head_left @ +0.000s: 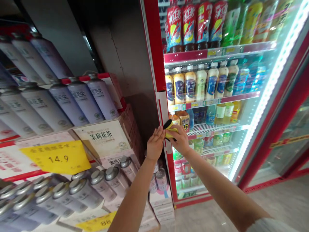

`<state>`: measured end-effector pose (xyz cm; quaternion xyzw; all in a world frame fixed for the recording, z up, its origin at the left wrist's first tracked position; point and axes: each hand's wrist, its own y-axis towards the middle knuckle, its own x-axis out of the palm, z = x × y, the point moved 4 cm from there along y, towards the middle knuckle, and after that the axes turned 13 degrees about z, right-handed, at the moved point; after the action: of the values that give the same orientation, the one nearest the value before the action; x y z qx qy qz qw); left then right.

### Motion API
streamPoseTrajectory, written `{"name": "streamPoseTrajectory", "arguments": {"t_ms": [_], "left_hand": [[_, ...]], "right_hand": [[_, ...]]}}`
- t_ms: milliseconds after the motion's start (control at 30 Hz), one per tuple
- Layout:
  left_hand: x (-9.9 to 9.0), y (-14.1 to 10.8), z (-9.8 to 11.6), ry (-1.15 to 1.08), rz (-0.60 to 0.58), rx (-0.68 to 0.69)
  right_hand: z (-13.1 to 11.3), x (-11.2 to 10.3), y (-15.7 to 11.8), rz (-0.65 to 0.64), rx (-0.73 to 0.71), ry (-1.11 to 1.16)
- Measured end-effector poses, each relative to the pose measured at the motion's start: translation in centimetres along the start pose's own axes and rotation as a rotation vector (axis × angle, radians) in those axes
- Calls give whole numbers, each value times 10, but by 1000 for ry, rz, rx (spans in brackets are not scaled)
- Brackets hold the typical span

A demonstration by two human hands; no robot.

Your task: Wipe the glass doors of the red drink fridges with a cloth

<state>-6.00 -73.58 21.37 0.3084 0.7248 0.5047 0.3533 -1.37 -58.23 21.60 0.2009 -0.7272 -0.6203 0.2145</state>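
Head view, only one. Right hand (180,141) is wrapped on a yellow-and-black pad (170,133); grasp looks firm, thumb side mostly hidden. Left hand (155,144) has its fingertips at the pad's near edge; can't tell if it pinches the pad or just presses. Pad sits at the white strip (163,104) on the left edge of the red-framed cooler (156,58), about level with the third shelf. Material unclear: cloth or sponge, too small to tell.

Doing it well, my judgement: keep the pad flat to the strip, press evenly, work along its length instead of across. Left fingers best kept as a guide on the strip edge, clear of the pad's path. Watch the left elbow: cans stand close under that forearm.

Counts: 2 hands, 1 pad, 1 strip. Top shelf: 4 red-label bottles (188,24) in the front row, green and yellow ones beyond, blurred. Second shelf: 7 white-capped bottles (190,83) in front, at least 2 blue bottles (258,75) to their right. Lower shelves: too cluttered to count. Left side: 2 yellow price signs (56,158), one reading 14.9, the other 88; 1 cream carton (102,137) facing out under the lavender cans (102,96), whose rows run out of frame, so no total. At least 2 small pink cans (161,180) beside the cooler base.
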Motion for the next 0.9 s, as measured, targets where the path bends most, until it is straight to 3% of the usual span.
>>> {"name": "streamPoseTrajectory", "arguments": {"t_ms": [233, 367, 467, 567, 667, 900], "left_hand": [[3, -99, 37, 22, -89, -156], [6, -131, 53, 46, -151, -239], [6, -138, 59, 62, -173, -264], [5, -126, 56, 45, -162, -229], [3, -92, 43, 19, -62, -193], [5, 40, -6, -8, 99, -25]], "right_hand": [[-4, -3, -103, -40, 112, -23], [-7, -8, -131, -61, 147, -19], [-7, -11, -135, -98, 176, -4], [-5, -10, -122, -133, 185, 29], [-3, -7, -88, -96, 178, 47], [2, 6, 49, 46, 68, 88]]}}
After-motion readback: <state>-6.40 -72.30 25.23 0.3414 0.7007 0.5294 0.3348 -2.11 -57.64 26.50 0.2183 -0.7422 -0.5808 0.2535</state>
